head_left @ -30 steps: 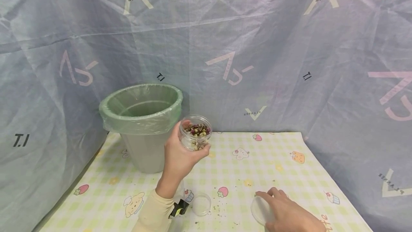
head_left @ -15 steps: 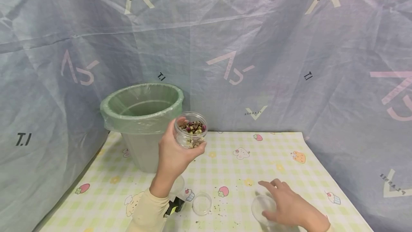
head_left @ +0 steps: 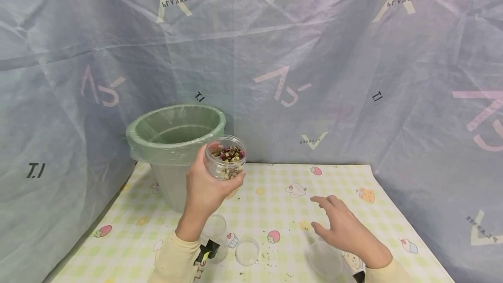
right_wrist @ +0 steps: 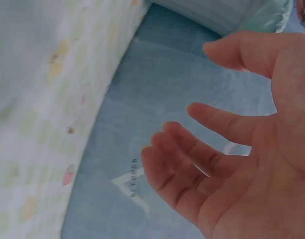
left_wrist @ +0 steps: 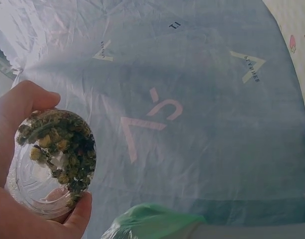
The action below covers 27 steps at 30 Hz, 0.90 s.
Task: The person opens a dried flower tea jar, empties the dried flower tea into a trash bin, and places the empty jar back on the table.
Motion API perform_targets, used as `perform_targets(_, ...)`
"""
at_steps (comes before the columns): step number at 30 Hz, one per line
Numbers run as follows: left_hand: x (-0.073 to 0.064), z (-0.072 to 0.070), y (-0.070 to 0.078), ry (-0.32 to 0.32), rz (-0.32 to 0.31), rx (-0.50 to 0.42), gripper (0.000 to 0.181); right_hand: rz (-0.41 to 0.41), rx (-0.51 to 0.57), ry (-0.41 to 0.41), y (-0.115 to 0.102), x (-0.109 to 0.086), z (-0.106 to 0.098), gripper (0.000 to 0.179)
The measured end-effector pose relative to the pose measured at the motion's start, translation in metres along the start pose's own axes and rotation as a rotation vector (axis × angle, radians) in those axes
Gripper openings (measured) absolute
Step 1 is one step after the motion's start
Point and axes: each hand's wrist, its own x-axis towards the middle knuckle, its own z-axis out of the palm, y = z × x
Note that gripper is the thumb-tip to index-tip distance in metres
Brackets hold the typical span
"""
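Note:
My left hand [head_left: 205, 192] grips a clear round jar [head_left: 224, 173], raised off the table and tilted so its open mouth faces me. Dried flower buds [head_left: 229, 154], purplish and pale yellow, lie inside. In the left wrist view the buds [left_wrist: 62, 144] show through the clear jar, with thumb and fingers around it. My right hand [head_left: 347, 230] hovers above the table, fingers spread and loosely bent, holding nothing. Below it, on the cloth, sits a clear round container or lid [head_left: 325, 260]. The right wrist view shows the bare palm [right_wrist: 242, 174].
A grey bin [head_left: 169, 187] with a green liner [head_left: 174, 152] stands at the back left, close to the jar. A small clear round lid or dish [head_left: 247, 251] and another clear container [head_left: 215, 228] rest near my left wrist. Crumbs dot the checked tablecloth [head_left: 275, 208]. Cloth walls surround it.
My right hand has let go of the clear round piece on the table and lifted up and away. The left hand has shifted slightly left with the jar, nearer the bin.

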Motion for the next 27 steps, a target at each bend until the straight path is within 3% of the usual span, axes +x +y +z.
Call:
perform_targets(9,0.002,-0.014,-0.002,0.048,0.033,0.013,0.085,-0.074,0.048,0.114,-0.027,0.04,-0.011,0.051)
perform_targets(17,0.006,-0.024,-0.001,0.083,0.04,0.032,0.085,-0.077,0.128,0.197,-0.042,0.069,-0.014,0.05)
perform_targets(27,0.01,-0.046,-0.007,0.153,-0.047,0.047,0.086,-0.1,0.187,0.239,-0.056,0.09,-0.013,0.05)
